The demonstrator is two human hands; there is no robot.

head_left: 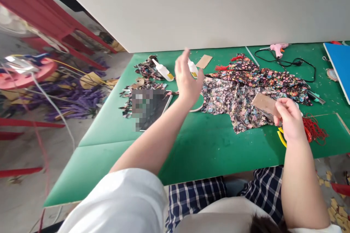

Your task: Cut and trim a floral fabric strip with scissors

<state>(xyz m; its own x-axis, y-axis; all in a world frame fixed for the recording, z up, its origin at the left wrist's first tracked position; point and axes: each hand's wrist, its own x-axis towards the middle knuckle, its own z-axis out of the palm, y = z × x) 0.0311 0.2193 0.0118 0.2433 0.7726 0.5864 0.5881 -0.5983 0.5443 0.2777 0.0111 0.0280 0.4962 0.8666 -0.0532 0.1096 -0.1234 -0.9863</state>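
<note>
My left hand [188,82] is raised over the table with its fingers stretched out and nothing visible in it. Just behind it stands a white bottle with a yellow label [193,68], partly covered by the fingers. Below the wrist a pale ring [199,106] shows in part. My right hand [291,118] pinches a small brown cardboard piece [264,103] at its right end. A dark edge shows under that piece; I cannot make out what it is. Beneath it lies floral fabric [242,107]. A yellow handle [282,138] and red cords [317,131] lie beside the right wrist.
On the green table [207,153] lie another white bottle [163,70], a flat brown card [204,61], a dark screen-like panel [155,113], floral scraps [149,67] and red tassels [222,68]. A pink glue gun [279,50] with black cable lies back right, near a blue board [340,65].
</note>
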